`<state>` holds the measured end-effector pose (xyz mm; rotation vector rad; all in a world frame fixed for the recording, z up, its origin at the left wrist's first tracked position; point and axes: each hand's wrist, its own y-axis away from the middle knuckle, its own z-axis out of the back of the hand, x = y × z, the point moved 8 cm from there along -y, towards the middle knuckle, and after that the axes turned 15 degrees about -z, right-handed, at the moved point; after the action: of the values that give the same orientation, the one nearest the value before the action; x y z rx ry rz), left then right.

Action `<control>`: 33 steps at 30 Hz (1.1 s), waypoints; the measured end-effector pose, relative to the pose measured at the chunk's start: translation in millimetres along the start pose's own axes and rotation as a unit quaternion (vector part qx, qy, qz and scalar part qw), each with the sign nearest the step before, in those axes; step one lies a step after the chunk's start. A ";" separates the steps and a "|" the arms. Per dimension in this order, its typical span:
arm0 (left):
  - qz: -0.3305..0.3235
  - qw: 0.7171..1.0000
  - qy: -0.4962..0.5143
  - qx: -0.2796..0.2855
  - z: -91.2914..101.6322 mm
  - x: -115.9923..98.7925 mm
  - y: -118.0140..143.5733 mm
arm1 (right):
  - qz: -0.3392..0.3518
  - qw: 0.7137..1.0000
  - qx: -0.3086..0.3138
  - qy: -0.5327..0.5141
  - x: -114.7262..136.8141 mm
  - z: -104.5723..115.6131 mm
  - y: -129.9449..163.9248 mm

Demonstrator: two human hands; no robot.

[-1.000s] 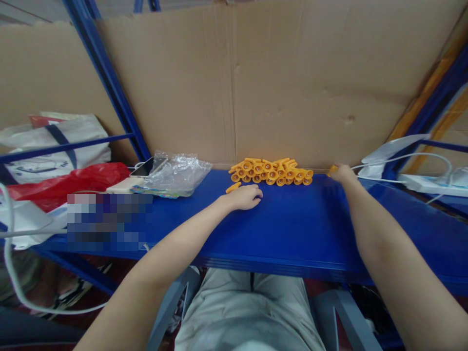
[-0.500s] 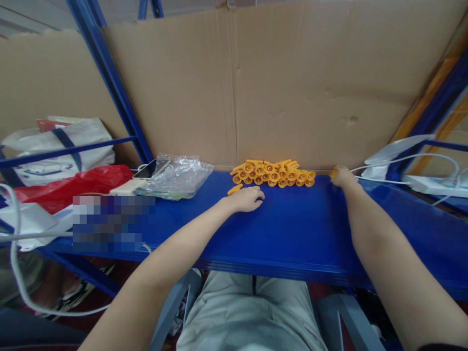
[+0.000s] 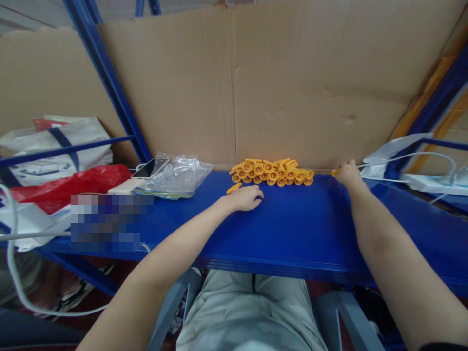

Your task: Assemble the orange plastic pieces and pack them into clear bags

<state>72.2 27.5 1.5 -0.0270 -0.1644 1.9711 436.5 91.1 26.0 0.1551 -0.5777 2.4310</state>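
A stacked row of small yellow flashlights (image 3: 272, 173) lies against the cardboard at the back of the blue table, most with flared round ends towards me. My left hand (image 3: 248, 197) rests palm down in front of the pile's left part. Its fingers are curled, and whatever lies beneath them is hidden. One yellow flashlight (image 3: 234, 188) pokes out behind that wrist, partly covered. Farther right, near the back edge, my right hand (image 3: 349, 174) pinches another yellow flashlight (image 3: 335, 172), apart from the pile. Only a short part of this one shows.
A clear plastic bag (image 3: 179, 175) and a phone (image 3: 145, 169) lie left of the pile. Beyond them are a red plastic bag (image 3: 84, 183) and a white tote bag (image 3: 66, 146). White cables and a white power strip (image 3: 431, 184) are at the right. Cardboard (image 3: 292, 87) walls the back.
My right hand has shifted slightly right and its fingers have lifted, so more of the flashlight shows. My left hand and the pile look unchanged apart from a small camera shift.
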 end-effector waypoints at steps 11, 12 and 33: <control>0.010 1.000 -0.007 0.019 2.4 -3.2 1.0 | -0.026 0.995 0.057 0.074 -4.3 -7.9 10.6; 0.012 1.000 -0.005 0.021 2.3 -3.4 1.0 | -0.019 0.995 0.059 0.082 -2.5 -7.7 10.4; 0.012 1.000 -0.018 0.022 -0.3 -0.5 -1.4 | 0.107 0.958 0.155 0.217 24.9 -13.6 15.7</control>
<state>73.8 27.7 1.4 0.0340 -0.1447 1.9990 407.5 99.7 14.2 -0.3248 -0.0126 2.6362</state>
